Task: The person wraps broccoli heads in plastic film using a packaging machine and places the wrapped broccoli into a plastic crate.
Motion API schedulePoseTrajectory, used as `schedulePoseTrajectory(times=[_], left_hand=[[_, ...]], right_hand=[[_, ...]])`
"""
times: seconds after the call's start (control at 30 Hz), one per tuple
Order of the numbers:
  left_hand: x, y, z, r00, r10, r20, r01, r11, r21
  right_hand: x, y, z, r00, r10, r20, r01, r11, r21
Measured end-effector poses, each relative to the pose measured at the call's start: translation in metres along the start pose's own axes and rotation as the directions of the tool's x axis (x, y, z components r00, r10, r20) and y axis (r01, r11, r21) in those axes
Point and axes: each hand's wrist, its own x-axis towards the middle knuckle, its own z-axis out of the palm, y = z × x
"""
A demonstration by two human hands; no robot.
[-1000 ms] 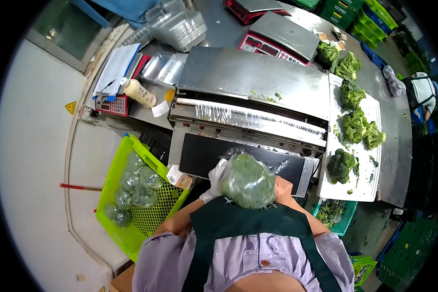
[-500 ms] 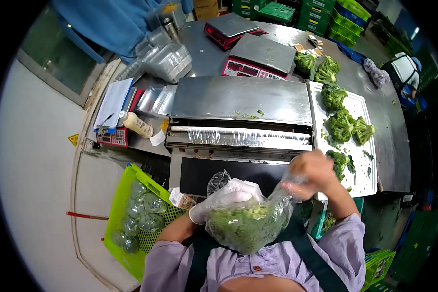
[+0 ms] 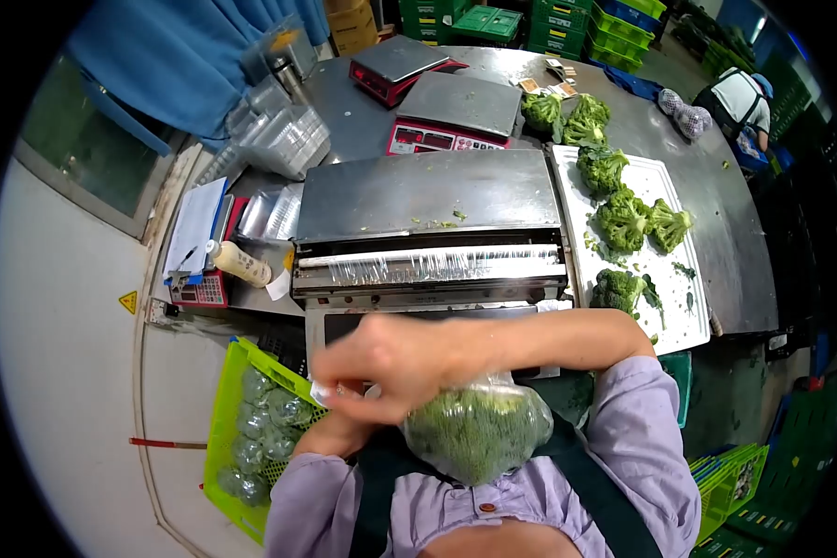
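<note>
A film-wrapped broccoli head [image 3: 479, 432] is held up against my chest, its florets facing me. My left hand [image 3: 344, 430], in a white glove, supports it from the left; its fingers are mostly hidden behind my other hand and forearm. My bare right hand [image 3: 377, 365] reaches across to the left, over the top of the broccoli. Its fingers are curled closed and blurred, with something pale at the fingertips that I cannot make out. Beyond my forearm stands the film wrapping machine [image 3: 428, 195], with a cling film roll [image 3: 437, 260] along its front.
On the right, a white cutting board [image 3: 656, 321] bears several unwrapped broccoli heads [image 3: 623, 221]. A green crate [image 3: 228, 423] at lower left contains wrapped heads. Scales [image 3: 460, 104], plastic trays [image 3: 288, 139] and a bottle [image 3: 239, 263] surround the machine. Another person [image 3: 739, 102] is at far right.
My right hand has swung from the right side of the broccoli across to the left, its forearm now covering my left hand. The broccoli stays near my chest. The view has shifted slightly.
</note>
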Motion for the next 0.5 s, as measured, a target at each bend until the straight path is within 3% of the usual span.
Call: schedulePoseTrajectory(times=[0.07, 0.13, 0.2, 0.27, 0.33, 0.37, 0.43, 0.5], left_hand=[[-0.001, -0.017, -0.010, 0.995, -0.027, -0.094, 0.013, 0.988, -0.154], [0.000, -0.035, -0.021, 0.983, -0.042, -0.181, -0.017, 0.951, -0.310], [0.002, -0.054, -0.031, 0.964, -0.052, -0.263, -0.074, 0.891, -0.448], [0.004, -0.070, -0.038, 0.931, -0.059, -0.360, -0.166, 0.812, -0.560], [0.005, -0.075, -0.048, 0.882, -0.054, -0.467, -0.275, 0.747, -0.605], [0.005, -0.069, -0.049, 0.848, -0.034, -0.529, -0.342, 0.728, -0.594], [0.006, -0.039, -0.055, 0.732, 0.098, -0.674, -0.514, 0.728, -0.453], [-0.009, 0.017, -0.038, 0.590, 0.374, -0.715, -0.643, 0.754, -0.136]], right_hand=[[-0.006, -0.005, 0.006, 0.973, 0.193, 0.126, -0.217, 0.951, 0.219], [-0.013, -0.001, 0.008, 0.958, 0.138, 0.250, -0.210, 0.934, 0.289], [-0.017, -0.003, 0.000, 0.868, 0.240, 0.434, -0.406, 0.847, 0.343], [-0.024, 0.008, -0.003, 0.764, 0.368, 0.530, -0.604, 0.697, 0.386], [-0.036, 0.010, 0.003, 0.736, 0.431, 0.522, -0.676, 0.452, 0.581], [-0.039, 0.012, -0.003, 0.662, 0.402, 0.632, -0.743, 0.240, 0.625], [-0.053, 0.021, -0.001, 0.610, 0.440, 0.659, -0.776, 0.167, 0.608], [-0.061, 0.028, 0.000, 0.488, 0.548, 0.680, -0.822, 0.027, 0.568]])
